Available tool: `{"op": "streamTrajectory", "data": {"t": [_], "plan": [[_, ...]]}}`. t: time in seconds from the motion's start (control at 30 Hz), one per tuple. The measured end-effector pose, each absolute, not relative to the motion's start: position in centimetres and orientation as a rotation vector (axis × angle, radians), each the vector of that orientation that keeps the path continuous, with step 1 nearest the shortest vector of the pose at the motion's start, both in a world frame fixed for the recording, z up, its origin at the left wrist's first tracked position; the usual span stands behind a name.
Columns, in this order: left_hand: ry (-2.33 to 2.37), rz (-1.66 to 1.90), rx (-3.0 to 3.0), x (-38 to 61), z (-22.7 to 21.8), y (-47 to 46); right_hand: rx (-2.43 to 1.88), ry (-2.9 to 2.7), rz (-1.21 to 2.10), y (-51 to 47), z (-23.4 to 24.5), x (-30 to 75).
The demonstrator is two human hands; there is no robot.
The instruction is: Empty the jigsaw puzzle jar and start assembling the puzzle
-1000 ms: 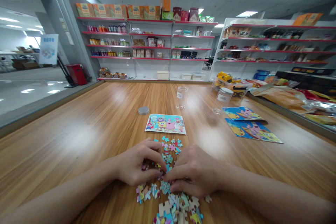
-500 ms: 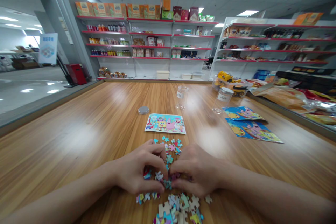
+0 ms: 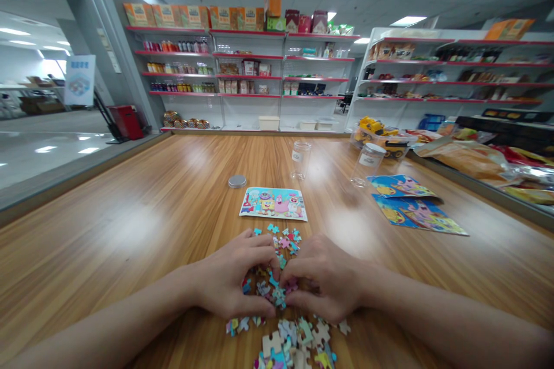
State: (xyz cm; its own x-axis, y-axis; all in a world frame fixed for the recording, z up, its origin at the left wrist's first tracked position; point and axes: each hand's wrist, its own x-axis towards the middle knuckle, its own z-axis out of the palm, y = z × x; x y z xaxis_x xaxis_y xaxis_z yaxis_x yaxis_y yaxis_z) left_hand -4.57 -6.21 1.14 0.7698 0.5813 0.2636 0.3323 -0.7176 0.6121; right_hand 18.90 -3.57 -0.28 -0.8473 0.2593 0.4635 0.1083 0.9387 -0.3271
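Between my hands lie loose jigsaw pieces, among them a teal jigsaw piece [image 3: 279,296] at my right fingertips. My left hand [image 3: 238,274] arches over the left side of these pieces, its thumb and index finger apart. My right hand [image 3: 322,279] is curled, thumb and index closed round the edge of a jigsaw piece, partly hidden. Closer to me sits a pile of jigsaw pieces [image 3: 298,343], some showing plain backs. Beyond the hands, more small pieces [image 3: 285,239] lie scattered below a cartoon picture sheet [image 3: 273,204].
A silver lid [image 3: 237,181] and an open clear jar [image 3: 300,160] stand farther back on the wooden table [image 3: 130,207]. To the right are a lidded jar [image 3: 367,164], two blue picture sheets [image 3: 418,214] and a tub of yellow toy trucks [image 3: 381,138]. Stocked shelves line the back.
My left index finger has lifted away from the thumb, widening the gap and showing more of the teal piece. My right hand has barely shifted.
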Motion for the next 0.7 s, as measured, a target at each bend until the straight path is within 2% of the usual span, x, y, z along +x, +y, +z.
{"op": "streamTrajectory", "data": {"t": [0.33,0.7], "plan": [[0.638,0.685,2.492,-4.95,0.50,-5.94,-0.240,-2.621,0.587,-3.30,0.10,19.26],[0.539,0.658,2.608,-4.86,0.83,-6.19,-0.272,-2.636,0.533,-3.22,0.12,19.39]]}}
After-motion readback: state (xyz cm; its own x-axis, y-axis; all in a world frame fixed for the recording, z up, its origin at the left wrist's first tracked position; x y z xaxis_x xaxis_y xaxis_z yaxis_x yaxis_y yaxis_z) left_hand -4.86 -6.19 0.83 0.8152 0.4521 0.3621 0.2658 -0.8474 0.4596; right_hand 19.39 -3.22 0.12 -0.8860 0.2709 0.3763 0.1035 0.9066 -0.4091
